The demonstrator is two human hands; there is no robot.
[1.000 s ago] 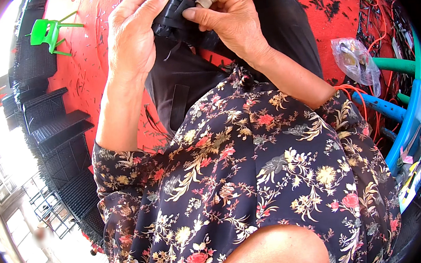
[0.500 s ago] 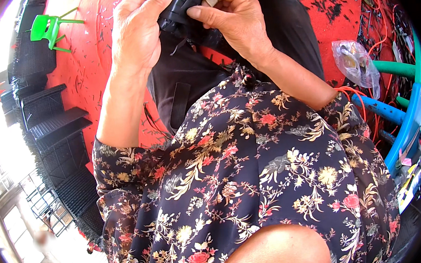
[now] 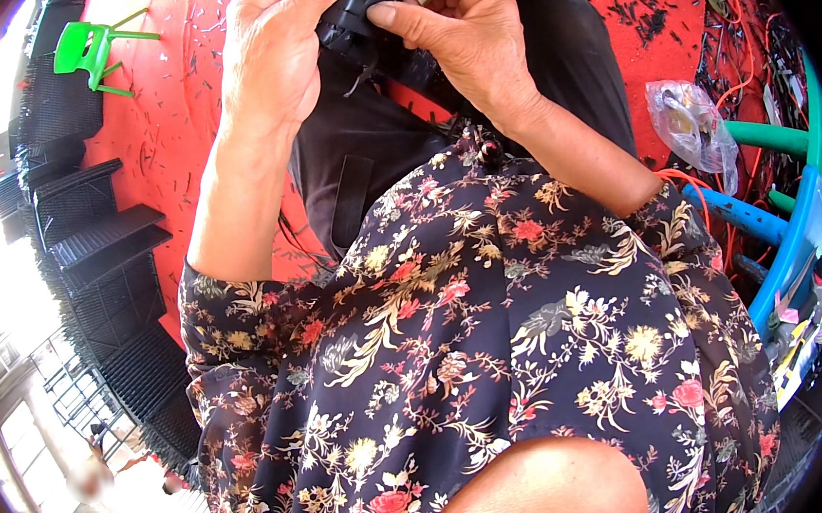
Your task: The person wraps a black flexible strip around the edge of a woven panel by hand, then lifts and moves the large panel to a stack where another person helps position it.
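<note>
**A:** So the grip first: both hands are on the same black woven piece (image 3: pixel 380 10) up at the top of the view. The left hand (image 3: pixel 276 53) is curled around its left side, fingers wrapped over the top. The right hand (image 3: pixel 459 27) pinches its edge between thumb and forefinger, closed tight on it.

**B:** Which way does the piece run?

**A:** Looks like its long axis goes from lower left up toward the upper right, away from the body, and it sits just above the lap, over the black trousers (image 3: pixel 373 152). A loose strand hangs off its underside.

**B:** Can you see all of it?

**A:** Nope. The top is cut off by the edge of the picture and the left palm covers a good chunk, so I can't tell its full shape or length. There's a pale band on one right fingertip, too small to make out.

**B:** Anything else around?

**A:** Red floor (image 3: pixel 173 101) littered with dark scraps, a green plastic chair (image 3: pixel 85 50) far left, stacks of black woven panels (image 3: pixel 97 245) along the left, a clear plastic bag (image 3: pixel 693 124) and blue tubing (image 3: pixel 740 213) on the right.
</note>
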